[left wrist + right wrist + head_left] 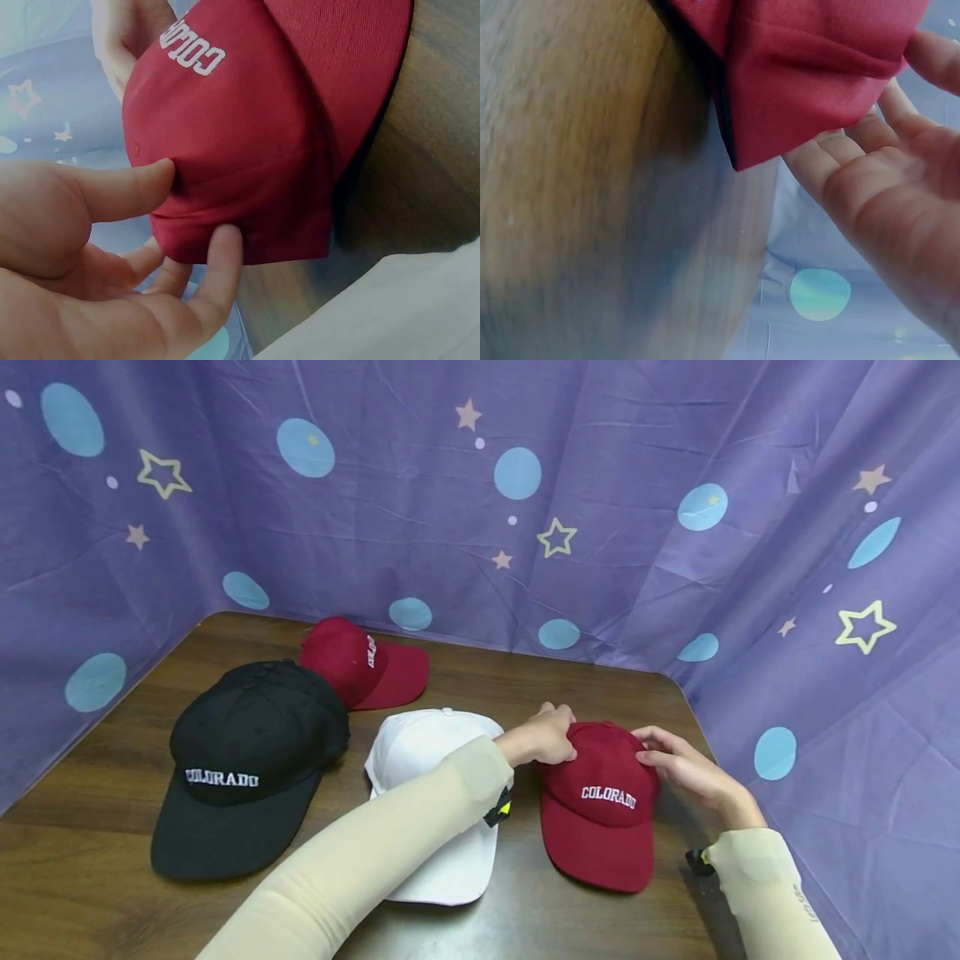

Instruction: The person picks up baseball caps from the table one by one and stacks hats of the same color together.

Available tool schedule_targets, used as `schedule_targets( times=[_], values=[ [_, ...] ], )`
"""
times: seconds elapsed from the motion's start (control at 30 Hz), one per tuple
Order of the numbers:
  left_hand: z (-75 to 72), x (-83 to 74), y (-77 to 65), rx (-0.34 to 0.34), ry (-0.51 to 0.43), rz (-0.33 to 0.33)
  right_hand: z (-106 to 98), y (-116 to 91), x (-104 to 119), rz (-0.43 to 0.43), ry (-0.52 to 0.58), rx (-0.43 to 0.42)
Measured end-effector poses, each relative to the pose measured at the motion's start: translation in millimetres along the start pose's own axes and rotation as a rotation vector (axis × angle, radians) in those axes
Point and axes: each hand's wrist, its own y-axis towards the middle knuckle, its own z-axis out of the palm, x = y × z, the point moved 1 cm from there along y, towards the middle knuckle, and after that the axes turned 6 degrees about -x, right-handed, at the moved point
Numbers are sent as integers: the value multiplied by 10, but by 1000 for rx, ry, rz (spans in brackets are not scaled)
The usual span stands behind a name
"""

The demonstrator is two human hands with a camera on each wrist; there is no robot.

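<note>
A red baseball cap [597, 768] with white COLORADO lettering is on the right of the table, its brim pointing toward me. My left hand [550, 735] pinches the left side of its crown; in the left wrist view the thumb [142, 187] presses the fabric and other fingers reach round the lower edge. On the opposite side my right hand [686, 768] holds the crown, thumb on the outside and fingertips tucked at the bottom edge in the right wrist view. A white cap [420, 739] lies left of it, partly covered by my left sleeve.
A black COLORADO cap [247, 760] sits at the left, brim toward me. Behind it another red cap [345, 660] has its brim turned right. The brown wooden table [480, 672] ends at a purple curtain [420, 485] printed with stars and dots.
</note>
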Motion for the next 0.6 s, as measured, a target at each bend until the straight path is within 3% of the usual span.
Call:
schedule_targets(
  times=[0.33,0.6],
  values=[
    [122,118,211,-11,66,-65,73,56,10,-19,-2,-56],
    [2,46,44,-14,72,-37,34,45,32,-9,-38,-78]
  ],
)
